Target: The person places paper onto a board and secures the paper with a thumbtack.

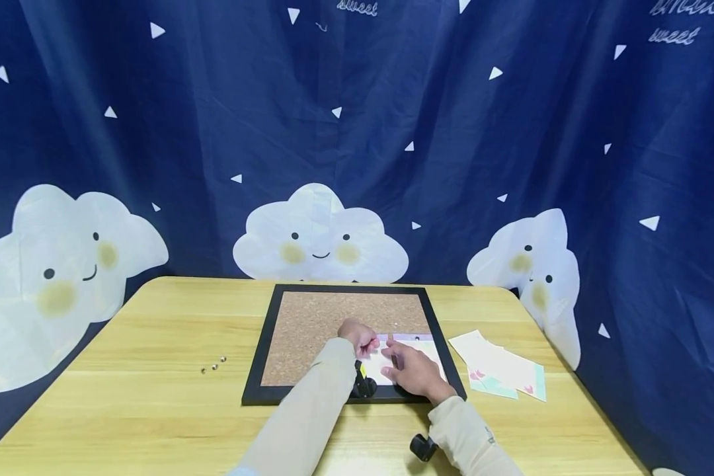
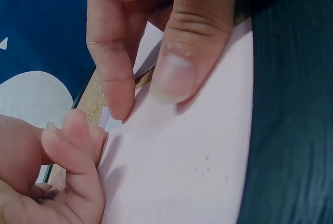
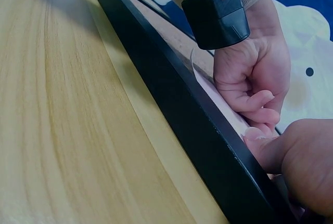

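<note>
A white paper card [image 1: 431, 350] with a lilac top edge lies on the lower right of a black-framed cork board [image 1: 312, 324]. My left hand [image 1: 359, 336] is at the card's upper left part, its fingers curled and the fingertips at the paper's edge. Nothing shows between those fingers, and part of the left thumb is hidden. My right hand [image 1: 415, 370] rests on the card, with thumb [image 2: 177, 76] and a finger nearly straight against the paper. Near the card's top right is a small dark dot [image 1: 417, 338], perhaps a pin.
Several white cards with mint and pink print [image 1: 500, 367] overlap on the table right of the board. Three small shiny studs [image 1: 215, 366] lie to its left. A dark blue curtain [image 1: 357, 145] hangs behind the wooden table [image 1: 172, 423].
</note>
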{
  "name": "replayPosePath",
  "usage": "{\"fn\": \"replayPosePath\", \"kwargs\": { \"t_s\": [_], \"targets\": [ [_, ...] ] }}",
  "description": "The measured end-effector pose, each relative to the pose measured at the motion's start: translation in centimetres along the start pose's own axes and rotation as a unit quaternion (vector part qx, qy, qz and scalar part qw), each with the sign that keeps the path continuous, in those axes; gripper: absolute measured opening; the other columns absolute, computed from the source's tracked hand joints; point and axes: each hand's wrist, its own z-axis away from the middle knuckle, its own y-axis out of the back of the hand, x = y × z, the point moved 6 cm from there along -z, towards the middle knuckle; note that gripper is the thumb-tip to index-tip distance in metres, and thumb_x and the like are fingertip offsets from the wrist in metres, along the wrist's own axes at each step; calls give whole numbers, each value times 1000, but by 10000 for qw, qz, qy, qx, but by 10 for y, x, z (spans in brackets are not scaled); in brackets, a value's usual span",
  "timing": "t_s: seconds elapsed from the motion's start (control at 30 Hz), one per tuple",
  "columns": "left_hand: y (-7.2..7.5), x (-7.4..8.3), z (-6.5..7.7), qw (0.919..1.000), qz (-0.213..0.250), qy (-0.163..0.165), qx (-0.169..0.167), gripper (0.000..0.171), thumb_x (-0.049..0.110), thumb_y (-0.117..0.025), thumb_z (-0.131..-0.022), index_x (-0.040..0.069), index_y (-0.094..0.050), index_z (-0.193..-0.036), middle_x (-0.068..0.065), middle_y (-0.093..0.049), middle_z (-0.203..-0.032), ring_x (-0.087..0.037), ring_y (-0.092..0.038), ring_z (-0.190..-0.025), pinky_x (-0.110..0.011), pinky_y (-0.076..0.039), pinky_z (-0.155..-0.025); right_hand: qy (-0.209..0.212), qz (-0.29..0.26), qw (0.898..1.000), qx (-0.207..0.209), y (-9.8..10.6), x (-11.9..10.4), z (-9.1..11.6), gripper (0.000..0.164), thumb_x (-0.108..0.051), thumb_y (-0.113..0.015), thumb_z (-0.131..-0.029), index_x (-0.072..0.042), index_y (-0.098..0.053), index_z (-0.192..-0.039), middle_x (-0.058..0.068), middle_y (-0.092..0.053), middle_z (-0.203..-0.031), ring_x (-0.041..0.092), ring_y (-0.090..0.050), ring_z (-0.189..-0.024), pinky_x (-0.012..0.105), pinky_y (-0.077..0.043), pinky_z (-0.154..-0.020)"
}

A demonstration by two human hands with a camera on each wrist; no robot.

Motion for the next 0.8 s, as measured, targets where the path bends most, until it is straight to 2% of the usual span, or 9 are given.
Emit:
{"fn": "replayPosePath", "kwargs": {
  "t_s": [0.17,0.43,0.67,0.8],
  "targets": [
    [-2,-1,-3,10000,40,47,-13,15,-7,-62,-85,-6,-68,-72,-5,-57,-55,-7,-48,-42,-14,-39,-38,-74,-18,10000,-5,0,2,0,30,-25,-73,-87,-14,-69,-114,5,-52,-142,32,-55,-120,47,-48,-78],
    [0,-1,0,9999,-24,-87,107,15,-9,-61,-82,-6,-68,-69,-5,-56,-51,-7,-47,-39,-14,-38,-37,-2,36,10000,7,-1,-1,0,30,-25,-74,-86,-13,-69,-113,7,-52,-142,33,-54,-121,48,-48,-78],
    [0,0,4,9989,-242,-232,316,17,-6,-61,-81,-3,-68,-66,-2,-56,-49,-5,-45,-37,-14,-35,-34,-4,13,10000,4,-2,-1,0,30,-23,-74,-86,-12,-68,-113,7,-52,-141,31,-57,-115,44,-48,-74],
    [0,1,4,9980,-403,-322,361,18,-9,-60,-77,-2,-68,-63,-2,-54,-47,-5,-44,-36,-14,-33,-33,2,54,10000,12,-1,-1,1,30,-24,-74,-86,-13,-68,-114,7,-52,-142,33,-55,-120,48,-49,-79]
  ]
}}
